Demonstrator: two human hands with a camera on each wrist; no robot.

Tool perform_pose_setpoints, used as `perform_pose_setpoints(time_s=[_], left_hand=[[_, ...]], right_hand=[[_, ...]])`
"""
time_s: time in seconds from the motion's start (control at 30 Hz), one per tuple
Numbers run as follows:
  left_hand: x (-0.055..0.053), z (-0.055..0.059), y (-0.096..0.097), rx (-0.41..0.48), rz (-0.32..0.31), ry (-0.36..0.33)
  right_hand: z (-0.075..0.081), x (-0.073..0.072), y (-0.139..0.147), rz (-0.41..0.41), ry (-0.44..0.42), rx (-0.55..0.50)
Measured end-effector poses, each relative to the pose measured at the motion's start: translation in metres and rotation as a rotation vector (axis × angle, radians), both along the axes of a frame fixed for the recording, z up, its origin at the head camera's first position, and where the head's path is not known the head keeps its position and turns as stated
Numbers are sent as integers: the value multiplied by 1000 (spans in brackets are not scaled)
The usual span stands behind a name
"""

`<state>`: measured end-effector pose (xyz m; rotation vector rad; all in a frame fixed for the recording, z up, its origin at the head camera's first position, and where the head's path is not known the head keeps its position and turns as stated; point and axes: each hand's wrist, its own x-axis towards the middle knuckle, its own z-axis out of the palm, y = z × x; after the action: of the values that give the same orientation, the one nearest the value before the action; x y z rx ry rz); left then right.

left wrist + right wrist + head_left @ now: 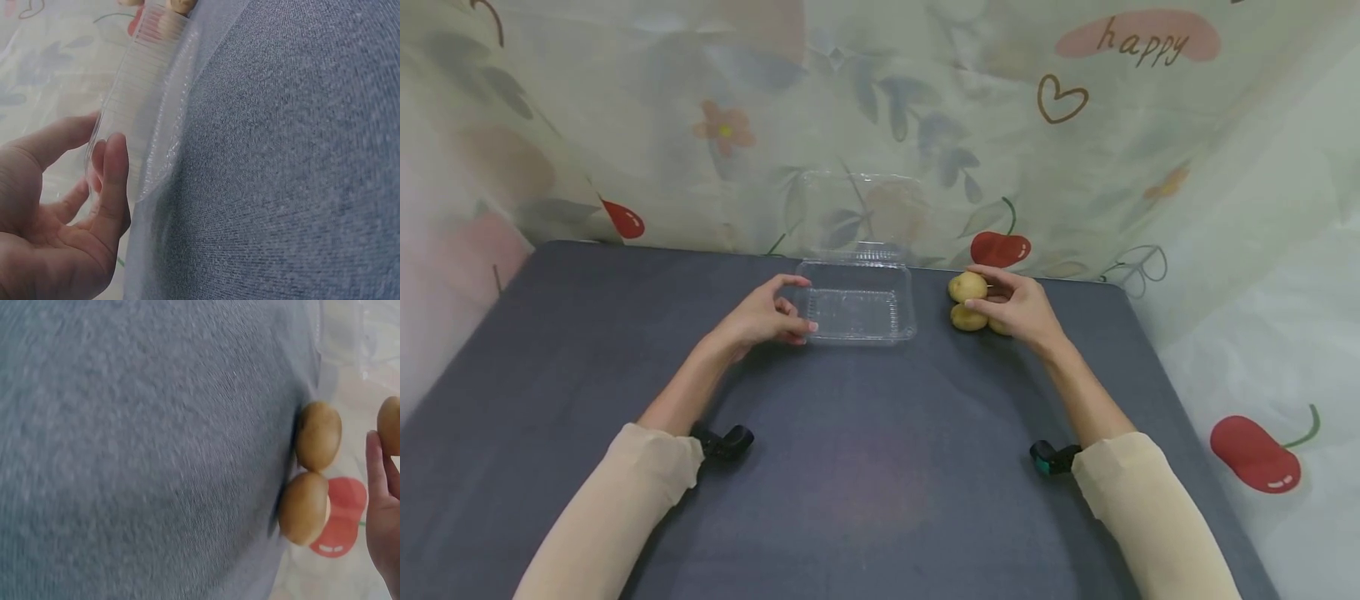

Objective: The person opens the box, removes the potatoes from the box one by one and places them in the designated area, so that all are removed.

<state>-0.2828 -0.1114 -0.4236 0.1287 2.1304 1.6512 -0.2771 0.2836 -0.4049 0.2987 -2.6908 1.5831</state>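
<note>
A clear plastic clamshell box (859,339) sits toward the back of the table, its lid (862,212) raised against the curtain. With thumb and fingers, my left hand (758,317) holds the left side of the box; the left wrist view shows the fingers around its rim (94,140). To the right of the box, my right hand (1021,310) grips a potato (967,287) between thumb and fingers. In the right wrist view this potato (390,425) is cut off by the frame edge. Two more potatoes, one nearer the box (319,436) and another (304,508), lie on the table beneath it.
A dark grey cloth (865,467) covers the table. Behind it hangs a pale printed curtain (647,125) with flowers and cherries, meeting the table's back edge. Each wrist wears a small black camera, one on the left (726,442) and one on the right (1055,458).
</note>
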Motion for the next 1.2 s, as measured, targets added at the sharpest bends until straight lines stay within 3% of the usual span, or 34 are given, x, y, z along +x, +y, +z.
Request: perform_pose_setpoints(time_s=[0.4, 0.5, 0.77, 1.2], left_hand=[[-4, 3, 3, 8, -15, -5], [-3, 3, 1, 3, -12, -1], [2, 2, -3, -8, -7, -2], [1, 0, -1, 11, 10, 3]], right_hand=[[30, 23, 10, -42, -13, 23], [26, 23, 14, -62, -10, 34], [-8, 13, 35, -141, -4, 57], [-17, 14, 57, -204, 51, 67]])
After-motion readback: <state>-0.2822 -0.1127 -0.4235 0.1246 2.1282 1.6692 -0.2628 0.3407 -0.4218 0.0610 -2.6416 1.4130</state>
